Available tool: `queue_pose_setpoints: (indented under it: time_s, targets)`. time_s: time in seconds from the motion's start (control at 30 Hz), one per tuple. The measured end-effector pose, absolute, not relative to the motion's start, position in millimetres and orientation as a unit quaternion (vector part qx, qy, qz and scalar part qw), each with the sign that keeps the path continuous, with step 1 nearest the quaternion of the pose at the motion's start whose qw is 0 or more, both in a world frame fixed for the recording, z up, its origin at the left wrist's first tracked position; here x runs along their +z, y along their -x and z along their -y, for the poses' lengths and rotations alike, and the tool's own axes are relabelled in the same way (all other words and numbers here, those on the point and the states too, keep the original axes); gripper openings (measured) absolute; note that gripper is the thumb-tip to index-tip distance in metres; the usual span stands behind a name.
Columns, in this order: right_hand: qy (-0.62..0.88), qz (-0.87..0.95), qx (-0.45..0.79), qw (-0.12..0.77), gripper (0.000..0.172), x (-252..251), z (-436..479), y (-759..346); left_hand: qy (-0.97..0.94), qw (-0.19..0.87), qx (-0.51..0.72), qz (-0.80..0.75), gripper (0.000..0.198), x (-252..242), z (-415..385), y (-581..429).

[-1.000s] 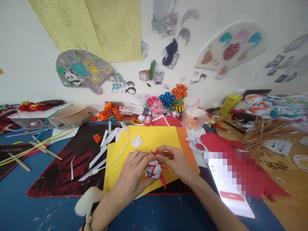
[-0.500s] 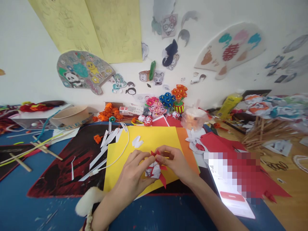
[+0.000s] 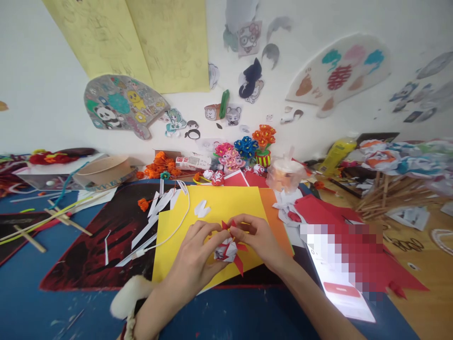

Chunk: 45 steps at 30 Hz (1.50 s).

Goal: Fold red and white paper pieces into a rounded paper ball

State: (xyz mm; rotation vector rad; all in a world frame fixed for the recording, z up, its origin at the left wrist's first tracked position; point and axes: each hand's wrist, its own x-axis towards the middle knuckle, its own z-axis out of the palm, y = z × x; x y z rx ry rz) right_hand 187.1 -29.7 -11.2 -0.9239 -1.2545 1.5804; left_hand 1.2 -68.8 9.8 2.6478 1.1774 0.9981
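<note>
Head view: I see two bare hands meeting at the middle of the desk [image 3: 226, 321], toward its near edge.
Folded paper piece [image 3: 226, 251]: red and white, faceted, with pointed red flaps jutting out; it sits between the hands, over the near part of a smooth, flat yellow sheet [image 3: 226, 203].
Left hand [image 3: 193, 250]: fingers curled around the piece from its left, gripping it.
Right hand [image 3: 261, 242]: thumb and fingers pinching its upper red tips; exact contact partly hidden from me.
White strips [image 3: 145, 230]: thin, straight-cut, scattered left of the yellow sheet.
Red sheets [image 3: 316, 209]: flat, sharp-cornered, toward the desk's right edge.
Striped pot [image 3: 263, 159]: red and yellow, by the far edge, holding looped orange flowers [image 3: 264, 136].
Lidded cup [image 3: 286, 167]: wrapped in clear plastic, straw upright, something orange showing through its side; just right of the pot.
Tan tub [image 3: 102, 171]: round-walled, near the far left corner; I cannot make out its contents.
Change: almost nothing since a second ago; both hands keep the same hold in the same spot.
</note>
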Motion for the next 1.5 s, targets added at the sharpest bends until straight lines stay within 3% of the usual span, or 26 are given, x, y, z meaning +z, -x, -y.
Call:
queue_pose_setpoints:
  time_s: [0.2, 0.43, 0.63, 0.8, 1.0, 1.13, 1.33, 1.5]
  targets:
    - [0.385, 0.508, 0.630, 0.444, 0.037, -11.1, 30.4, -185.9, -0.861, 0.041, 0.322, -0.391, 0.033, 12.3, 69.2, -2.2]
    - [0.364, 0.490, 0.643, 0.463, 0.038, -7.1, 29.8, -190.9, -0.830, 0.080, 0.344, -0.431, 0.066, 11.7, 66.7, -2.3]
    - [0.328, 0.537, 0.626, 0.461, 0.030, -7.6, 27.8, -193.6, -0.827, 0.027, 0.346, -0.441, 0.048, 11.8, 68.3, -1.3]
    - [0.383, 0.642, 0.390, 0.537, 0.027, -2.1, 29.2, -204.1, -0.834, -0.056, 0.319, -0.446, 0.034, 13.0, 70.1, 1.6]
    - [0.338, 0.825, 0.177, 0.416, 0.039, -4.7, 37.9, -196.9, -0.828, -0.065, 0.312, -0.462, 0.031, 13.5, 69.5, 2.7]
    - [0.348, 0.848, 0.120, 0.382, 0.031, -16.8, 38.5, -186.8, -0.826, -0.074, 0.310, -0.464, 0.026, 12.5, 68.9, 0.7]
    - [0.356, 0.826, 0.152, 0.410, 0.029, -16.7, 39.7, -186.4, -0.838, -0.069, 0.304, -0.448, 0.026, 14.4, 67.3, 0.1]
    - [0.404, 0.716, 0.295, 0.486, 0.045, -7.7, 34.3, -194.7, -0.853, 0.014, 0.294, -0.430, 0.029, 16.7, 67.1, 2.4]
